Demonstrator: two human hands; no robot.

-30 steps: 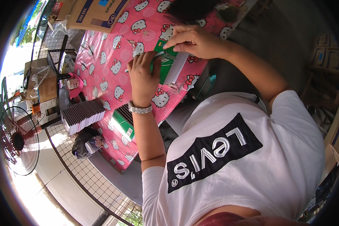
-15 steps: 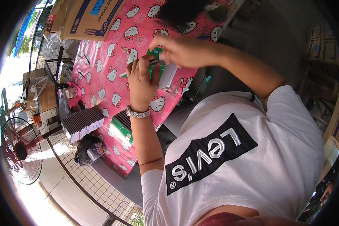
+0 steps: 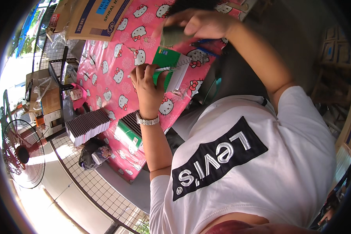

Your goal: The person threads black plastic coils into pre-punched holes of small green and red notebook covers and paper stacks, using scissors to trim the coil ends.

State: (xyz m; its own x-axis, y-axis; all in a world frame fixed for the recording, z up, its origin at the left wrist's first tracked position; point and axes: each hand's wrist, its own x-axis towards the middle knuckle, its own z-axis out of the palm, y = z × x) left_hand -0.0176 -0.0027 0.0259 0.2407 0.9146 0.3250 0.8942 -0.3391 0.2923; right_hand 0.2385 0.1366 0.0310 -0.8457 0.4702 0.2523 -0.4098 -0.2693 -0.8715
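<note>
A green-covered notebook (image 3: 165, 58) lies at an angle on the table in front of me, its white page edges showing. A loose wire spiral coil (image 3: 188, 61) sticks out past its right side. My left hand (image 3: 147, 84), with a metal-band watch on the wrist, rests on the notebook's lower left, its fingers curled round a thin white rod (image 3: 163, 69) lying across the cover. Above and right of the notebook, my right hand (image 3: 206, 24) is raised and blurred by motion. A smeared grey-green shape (image 3: 173, 37) is by its fingers; I cannot make out what it is.
A pink patterned cloth (image 3: 119, 50) covers the table. Stacked spiral notebooks (image 3: 87, 126) and green notebooks (image 3: 129, 130) stand to the left, near my forearm. Black coils (image 3: 191, 5) lie at the far edge. A cardboard box (image 3: 93, 19) sits far left; a fan (image 3: 23, 154) stands beyond the table.
My right hand has lifted off the notebook, moving up and to the right. More of the green cover, the rod and the coil now shows. My left hand stays nearly in place.
</note>
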